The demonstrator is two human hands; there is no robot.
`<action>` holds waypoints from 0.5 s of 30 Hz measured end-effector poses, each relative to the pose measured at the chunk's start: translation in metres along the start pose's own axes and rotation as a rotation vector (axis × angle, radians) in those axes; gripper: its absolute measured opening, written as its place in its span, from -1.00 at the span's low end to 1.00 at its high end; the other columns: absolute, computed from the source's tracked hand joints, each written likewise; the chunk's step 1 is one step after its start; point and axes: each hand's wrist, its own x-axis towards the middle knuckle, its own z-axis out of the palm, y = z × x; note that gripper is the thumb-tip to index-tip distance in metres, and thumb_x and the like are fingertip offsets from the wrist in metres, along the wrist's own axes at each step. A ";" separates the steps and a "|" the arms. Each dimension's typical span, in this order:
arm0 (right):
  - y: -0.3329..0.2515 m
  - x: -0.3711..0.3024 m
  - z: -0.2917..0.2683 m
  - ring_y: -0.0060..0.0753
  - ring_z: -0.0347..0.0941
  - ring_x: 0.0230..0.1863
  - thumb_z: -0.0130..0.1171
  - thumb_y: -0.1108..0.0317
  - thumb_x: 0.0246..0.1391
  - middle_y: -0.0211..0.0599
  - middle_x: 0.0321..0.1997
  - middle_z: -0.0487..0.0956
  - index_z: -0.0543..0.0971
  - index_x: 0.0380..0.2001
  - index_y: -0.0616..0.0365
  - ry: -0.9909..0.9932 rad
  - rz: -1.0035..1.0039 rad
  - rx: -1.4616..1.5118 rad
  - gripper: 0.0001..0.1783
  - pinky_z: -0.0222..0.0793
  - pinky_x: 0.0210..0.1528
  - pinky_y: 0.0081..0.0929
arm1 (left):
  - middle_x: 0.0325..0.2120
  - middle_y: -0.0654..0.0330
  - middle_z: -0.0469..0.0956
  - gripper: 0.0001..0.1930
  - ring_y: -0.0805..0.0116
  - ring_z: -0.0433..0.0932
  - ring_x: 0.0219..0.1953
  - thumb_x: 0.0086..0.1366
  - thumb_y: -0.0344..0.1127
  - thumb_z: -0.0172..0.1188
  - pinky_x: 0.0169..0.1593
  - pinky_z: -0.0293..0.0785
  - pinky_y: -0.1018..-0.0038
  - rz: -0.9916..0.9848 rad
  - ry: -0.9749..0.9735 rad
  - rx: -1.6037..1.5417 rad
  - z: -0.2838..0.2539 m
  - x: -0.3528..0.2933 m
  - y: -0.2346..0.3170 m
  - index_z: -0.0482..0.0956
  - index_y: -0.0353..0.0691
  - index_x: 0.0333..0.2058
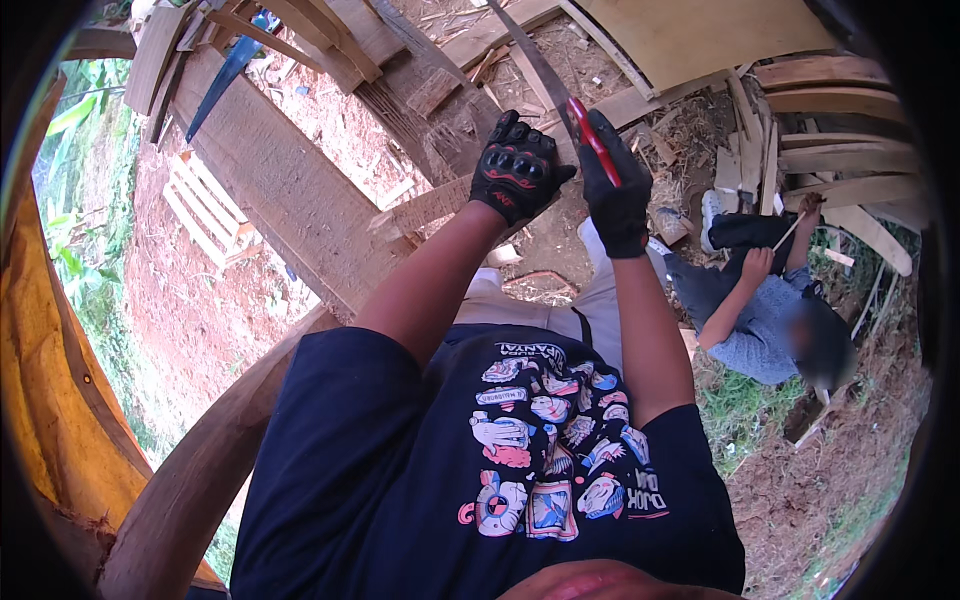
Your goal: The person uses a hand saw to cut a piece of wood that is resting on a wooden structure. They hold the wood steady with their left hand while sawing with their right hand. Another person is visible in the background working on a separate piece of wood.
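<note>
My left hand [516,168], in a black glove with hard knuckle pads, is closed over a wooden plank [425,208] that runs crosswise under it. Its fingers curl away from me, so their grip underneath is hidden. Just to the right, my gloved right hand [615,195] is wrapped round the red handle [594,140] of a hand saw. The saw's long tapering blade [535,62] points away from me, up and to the left. Its teeth cannot be made out from here.
At the left a wide board [290,190] slopes along, with a blue blade [222,88] near its far end. A pale slatted crate [208,210] lies beyond it. A sheet of plywood [700,40] is at the far right. Another person [765,320] sits at the right beside stacked planks [840,105].
</note>
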 end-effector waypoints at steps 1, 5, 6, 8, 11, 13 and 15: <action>-0.012 -0.006 -0.019 0.10 0.77 0.12 0.35 0.41 0.39 0.02 0.30 0.72 0.63 0.32 0.20 -0.001 -0.001 -0.017 -0.53 0.68 0.14 -0.12 | -0.25 -0.05 0.77 -0.56 -0.07 0.71 0.01 0.42 0.12 0.34 0.39 0.39 0.02 0.008 0.004 0.020 0.000 0.000 0.001 0.79 -0.20 -0.27; -0.071 -0.059 -0.125 0.15 0.76 0.15 0.34 0.42 0.41 0.06 0.29 0.72 0.62 0.33 0.21 -0.212 0.389 0.156 -0.54 0.71 0.08 -0.10 | -0.22 -0.08 0.77 -0.53 -0.07 0.70 0.04 0.44 0.16 0.32 0.43 0.37 0.02 0.038 0.063 0.057 0.003 0.002 -0.006 0.78 -0.22 -0.20; -0.086 -0.073 -0.154 0.17 0.75 0.15 0.34 0.43 0.41 0.06 0.29 0.72 0.62 0.33 0.21 -0.252 0.416 0.125 -0.54 0.71 0.06 -0.09 | -0.22 -0.08 0.77 -0.51 -0.07 0.69 0.05 0.44 0.17 0.32 0.44 0.37 0.02 0.050 0.075 0.041 0.006 -0.002 -0.005 0.78 -0.22 -0.19; -0.117 -0.090 -0.207 0.17 0.76 0.17 0.34 0.45 0.41 0.08 0.28 0.72 0.62 0.30 0.27 -0.331 0.458 0.064 -0.56 0.72 0.04 -0.08 | -0.15 -0.07 0.77 -0.47 -0.07 0.68 0.12 0.47 0.20 0.28 0.54 0.24 -0.05 0.011 -0.012 0.041 0.001 -0.002 -0.002 0.78 -0.24 -0.15; -0.167 -0.090 -0.255 0.15 0.79 0.10 0.32 0.46 0.41 0.08 0.28 0.72 0.62 0.28 0.32 -0.455 0.624 -0.006 -0.57 0.71 0.02 -0.13 | -0.12 -0.07 0.78 -0.45 -0.08 0.68 0.14 0.48 0.22 0.26 0.59 0.17 -0.08 0.019 -0.039 0.048 0.001 0.000 0.000 0.78 -0.24 -0.13; -0.180 -0.074 -0.261 0.13 0.81 0.06 0.33 0.45 0.40 0.07 0.25 0.74 0.65 0.28 0.30 -0.485 0.649 -0.044 -0.57 0.70 0.02 -0.16 | -0.14 -0.06 0.78 -0.46 -0.08 0.68 0.13 0.48 0.22 0.26 0.59 0.18 -0.07 0.021 -0.056 0.031 0.000 0.001 0.002 0.78 -0.24 -0.15; -0.175 -0.060 -0.254 0.09 0.80 0.11 0.33 0.44 0.41 0.06 0.22 0.76 0.66 0.27 0.30 -0.413 0.764 0.049 -0.59 0.70 0.05 -0.17 | -0.16 -0.06 0.78 -0.47 -0.08 0.68 0.13 0.48 0.21 0.27 0.58 0.19 -0.07 0.006 -0.109 -0.003 -0.007 0.002 0.002 0.78 -0.24 -0.17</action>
